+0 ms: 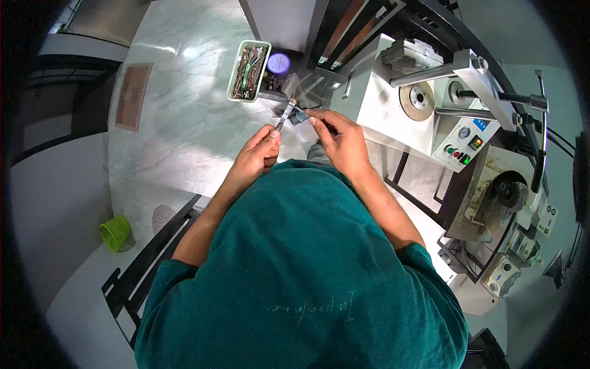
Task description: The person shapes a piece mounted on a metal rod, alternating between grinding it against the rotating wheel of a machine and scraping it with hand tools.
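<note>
My left hand (pixel 253 154) is closed around the dark lower end of a slim silvery hand tool (pixel 286 113), which points up and away from me. Its small rounded tip is close to a small dark bluish piece (pixel 299 117). That piece is at the fingertips of my right hand (pixel 340 140), where thumb and forefinger pinch it. Whether the tool's tip touches the piece, I cannot tell. Both hands are held in front of my green shirt, the left one lower and nearer me.
Beyond my hands stands a pale tub (pixel 231 86) of rusty-looking tools, beside a purple-lidded container (pixel 278 63). A white machine (pixel 375 92) with steel rods, a round disc and a control panel is at the right. A green basket (pixel 115 234) and brown mat (pixel 133 98) are at left.
</note>
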{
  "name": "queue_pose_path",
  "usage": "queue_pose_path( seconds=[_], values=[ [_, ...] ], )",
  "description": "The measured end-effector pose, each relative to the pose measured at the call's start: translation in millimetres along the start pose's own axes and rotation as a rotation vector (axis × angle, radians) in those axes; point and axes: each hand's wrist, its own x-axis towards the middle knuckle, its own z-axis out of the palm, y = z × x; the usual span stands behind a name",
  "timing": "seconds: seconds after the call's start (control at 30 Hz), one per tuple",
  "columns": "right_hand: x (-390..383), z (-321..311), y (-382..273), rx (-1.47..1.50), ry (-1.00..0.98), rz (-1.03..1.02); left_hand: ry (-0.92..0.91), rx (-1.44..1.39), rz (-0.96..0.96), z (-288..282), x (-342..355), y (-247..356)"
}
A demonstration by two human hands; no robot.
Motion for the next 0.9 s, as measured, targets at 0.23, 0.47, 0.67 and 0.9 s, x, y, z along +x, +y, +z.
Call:
queue_pose_path(
  seconds=[0.23,0.47,0.67,0.9],
  values=[
    [-3.4,2.1,-3.5,-0.248,0.089,-0.107,-0.009,0.026,0.017,-0.4,1.6,-0.1],
    [-4.4,4.8,-0.9,-0.359,0.112,-0.109,-0.005,0.058,-0.008,-3.1,7.8,-3.4],
    [2.5,-7.0,8.1,-0.382,0.156,-0.049,-0.090,-0.053,-0.031,-22.3,22.7,-26.1],
    [-3.9,-7.7,0.3,0.058,0.095,-0.098,-0.332,-0.265,-0.027,-21.0,20.9,-17.8]
  ],
)
